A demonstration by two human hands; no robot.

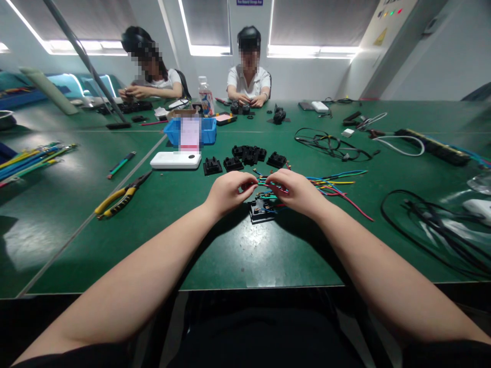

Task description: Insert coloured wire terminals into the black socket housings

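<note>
1. The forearms are reached forward from both lower corners, and the wrists are bent inward so that the left hand and the right hand are brought almost face to face, with the palms turned down.
2. Coloured wires are pinched by the curled fingers of the right hand; their long ends are fanned out to the right of the fingers.
3. The left thumb and forefinger are held close together at the wires' near ends; whether a wire is gripped there cannot be told, so small is the detail.
4. A black block is set just below the fingers, with wires laid across it.
5. Movement ahead is bounded by loose black parts, just beyond the fingers; to the left, by yellow-handled pliers; to the far right, by looped black cables.
6. The counter's straight front edge is crossed by both forearms, well nearer than the fingers.
7. The green counter is lit brightly below the fingers, where a glare is thrown back.
8. Farther beyond the fingers, a white device and a blue bin are placed to the left.
9. Two co-workers, one straight ahead and another to the left, are seated across the counter, before a pale wall.
</note>
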